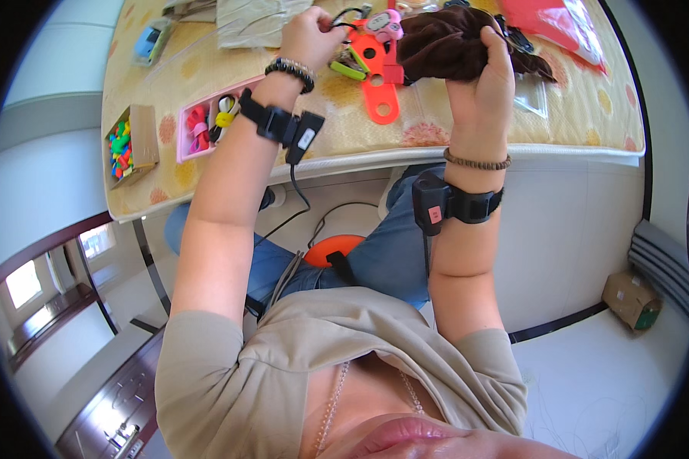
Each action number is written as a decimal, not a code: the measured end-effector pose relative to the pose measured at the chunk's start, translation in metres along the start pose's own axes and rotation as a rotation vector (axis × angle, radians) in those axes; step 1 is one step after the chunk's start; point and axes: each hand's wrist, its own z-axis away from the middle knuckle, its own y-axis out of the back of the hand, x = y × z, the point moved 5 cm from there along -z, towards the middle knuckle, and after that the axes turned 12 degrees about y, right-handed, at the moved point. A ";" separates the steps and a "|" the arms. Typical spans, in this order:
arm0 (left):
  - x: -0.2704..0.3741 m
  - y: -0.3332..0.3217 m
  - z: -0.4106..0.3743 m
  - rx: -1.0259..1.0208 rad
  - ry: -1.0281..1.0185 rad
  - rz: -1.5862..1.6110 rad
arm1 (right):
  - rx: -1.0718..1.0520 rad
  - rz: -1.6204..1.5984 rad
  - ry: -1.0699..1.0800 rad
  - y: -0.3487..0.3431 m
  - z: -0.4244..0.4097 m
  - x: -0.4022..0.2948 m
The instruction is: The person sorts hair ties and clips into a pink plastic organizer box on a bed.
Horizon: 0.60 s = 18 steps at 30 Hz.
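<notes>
My left hand point(313, 37) pinches a thin black cord point(344, 16) at the far side of the table. Close by its fingertips are an orange plastic strip with round holes point(383, 112), a pink cartoon-shaped piece point(384, 26) and a lime-green clipper-like tool point(349, 69). A red tab point(394, 74) overlaps the strip. Bunched dark brown cloth point(436, 46) is gripped in my right hand point(491, 69), thumb on top and the other fingers hidden. Whether the cord links to the pink piece, I cannot tell.
A pink tray point(182, 137) holds coiled coloured bands. Left of it stands a cardboard box point(144, 140) of small coloured blocks. Beige cloth point(252, 26), a blue item in clear packaging point(146, 43) and a red plastic package point(557, 28) lie farther back. The table edge point(379, 154) runs below my forearms.
</notes>
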 end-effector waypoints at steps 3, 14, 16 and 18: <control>0.018 0.005 0.051 -0.270 -0.050 0.485 | -0.259 0.306 -0.132 -0.037 0.035 0.022; -0.122 0.189 0.119 -0.084 0.384 0.257 | -0.065 0.260 -0.011 -0.016 0.030 0.031; -0.147 0.204 0.112 -0.131 0.528 0.272 | -0.050 0.273 -0.043 -0.013 0.030 0.036; -0.165 0.210 0.104 -0.192 0.597 0.171 | -0.034 0.283 -0.065 -0.011 0.029 0.039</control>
